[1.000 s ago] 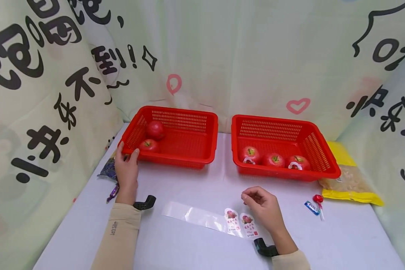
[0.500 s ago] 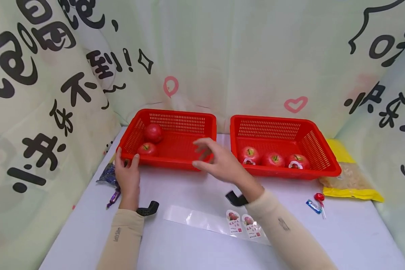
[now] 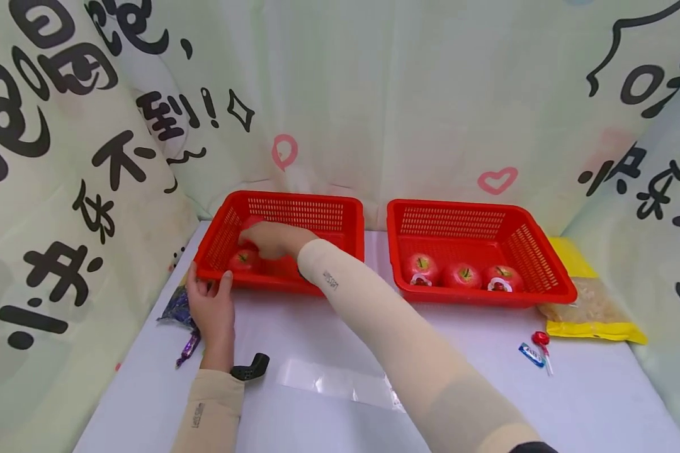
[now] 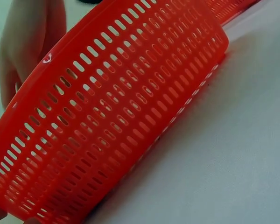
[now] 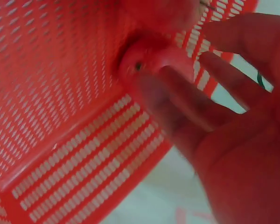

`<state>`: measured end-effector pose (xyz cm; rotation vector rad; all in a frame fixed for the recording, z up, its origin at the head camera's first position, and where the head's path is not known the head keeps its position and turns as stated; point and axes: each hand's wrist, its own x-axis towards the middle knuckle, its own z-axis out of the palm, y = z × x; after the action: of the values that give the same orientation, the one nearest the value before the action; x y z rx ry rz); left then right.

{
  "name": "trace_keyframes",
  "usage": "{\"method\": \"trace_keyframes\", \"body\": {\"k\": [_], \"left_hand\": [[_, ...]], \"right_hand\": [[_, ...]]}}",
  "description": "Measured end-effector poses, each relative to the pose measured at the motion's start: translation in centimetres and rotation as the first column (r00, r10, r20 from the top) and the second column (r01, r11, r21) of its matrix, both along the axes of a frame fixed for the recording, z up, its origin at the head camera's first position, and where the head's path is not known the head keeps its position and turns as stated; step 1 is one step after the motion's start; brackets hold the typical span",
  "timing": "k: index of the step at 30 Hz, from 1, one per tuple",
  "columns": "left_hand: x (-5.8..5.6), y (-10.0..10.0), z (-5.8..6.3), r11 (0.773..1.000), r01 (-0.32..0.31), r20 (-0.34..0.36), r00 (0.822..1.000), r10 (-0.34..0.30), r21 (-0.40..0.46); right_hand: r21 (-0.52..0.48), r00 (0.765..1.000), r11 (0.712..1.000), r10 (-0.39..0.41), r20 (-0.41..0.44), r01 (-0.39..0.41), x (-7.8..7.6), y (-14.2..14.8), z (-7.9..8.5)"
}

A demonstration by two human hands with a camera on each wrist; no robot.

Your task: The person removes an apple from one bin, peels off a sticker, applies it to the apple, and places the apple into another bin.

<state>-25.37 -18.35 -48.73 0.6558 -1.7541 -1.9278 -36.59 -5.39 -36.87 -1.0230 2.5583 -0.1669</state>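
Observation:
My left hand [image 3: 211, 314] holds the near left corner of the left red plastic basket [image 3: 311, 202], thumb in front. In the left wrist view the basket's slotted wall [image 4: 144, 93] fills much of the picture. My right hand [image 3: 274, 239] is inside that basket, over two red apples. The near apple [image 3: 242, 260] shows beside it; the far apple [image 3: 253, 220] is mostly hidden behind the hand. From the right wrist, the fingers [image 5: 186, 100] are spread and slightly bent in front of an apple [image 5: 134, 70], with no grip visible.
The right red basket [image 3: 470, 210] holds three apples [image 3: 461, 275], two with stickers. A clear plastic strip [image 3: 334, 384] lies in front, partly under the right forearm. Bagged goods [image 3: 592, 302], a lollipop [image 3: 541, 338] and a blue-wrapped sweet [image 3: 531, 354] are at right; a dark bag [image 3: 175, 308] at left.
My right hand has moved from above the sticker strip leftward and into the left basket, reaching the apples. The left hand stays on the basket's corner. The head view has shifted slightly.

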Motion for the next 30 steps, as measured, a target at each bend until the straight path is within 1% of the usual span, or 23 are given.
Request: {"method": "trace_keyframes", "body": {"k": [3, 5, 7, 10, 14, 17, 20, 22, 25, 27, 29, 30], "left_hand": [[0.4, 0.1, -0.1, 1.000, 0.009, -0.001, 1.000, -0.009, 0.011], [0.5, 0.1, -0.1, 1.000, 0.011, -0.008, 1.000, -0.011, 0.007], [0.5, 0.2, -0.1, 1.000, 0.014, -0.025, 1.000, -0.013, 0.007], [0.5, 0.2, 0.0, 1.000, 0.015, -0.036, 0.999, -0.015, -0.003], [0.5, 0.2, 0.0, 1.000, 0.015, -0.028, 0.999, -0.015, -0.007], [0.7, 0.2, -0.1, 1.000, 0.012, -0.020, 1.000, -0.012, -0.008], [0.6, 0.1, -0.1, 1.000, 0.010, -0.020, 1.000, -0.010, -0.022], [0.4, 0.0, 0.0, 0.999, 0.004, -0.025, 1.000, -0.005, -0.043], [0.1, -0.2, 0.0, 0.997, -0.002, -0.018, 1.000, 0.001, -0.071], [-0.1, -0.1, 0.0, 0.997, -0.004, -0.003, 1.000, 0.003, -0.077], [-0.1, -0.1, 0.0, 0.997, -0.006, 0.008, 1.000, 0.006, -0.082], [-0.2, -0.2, 0.0, 0.996, -0.005, 0.011, 1.000, 0.006, -0.084]], "right_hand": [[0.103, 0.999, 0.994, 0.019, 0.028, -0.022, 0.2, -1.4, -0.5], [0.161, 0.999, 0.987, 0.010, 0.040, -0.017, 0.5, -1.9, -0.5], [0.203, 0.999, 0.979, -0.014, 0.036, 0.006, 0.7, -2.2, -0.4], [0.230, 0.999, 0.972, -0.044, 0.025, 0.037, 1.0, -2.3, -0.2], [0.274, 0.999, 0.961, -0.044, 0.029, 0.034, 1.3, -2.3, 0.1], [0.292, 0.997, 0.955, -0.064, 0.042, 0.049, 1.5, -2.1, 0.1], [0.246, 0.998, 0.968, -0.056, 0.010, 0.051, 1.2, -1.2, -0.3], [0.190, 0.999, 0.981, -0.040, -0.026, 0.044, 0.6, -0.3, -0.5], [0.106, 0.993, 0.990, -0.083, -0.078, 0.092, 0.2, 1.4, 0.3], [0.037, 0.987, 0.993, -0.108, -0.120, 0.113, 0.7, 3.0, 1.3], [-0.056, 0.976, 0.992, -0.124, -0.178, 0.116, 2.1, 5.0, 2.5], [-0.110, 0.968, 0.989, -0.121, -0.218, 0.099, 3.1, 6.2, 3.0]]}}
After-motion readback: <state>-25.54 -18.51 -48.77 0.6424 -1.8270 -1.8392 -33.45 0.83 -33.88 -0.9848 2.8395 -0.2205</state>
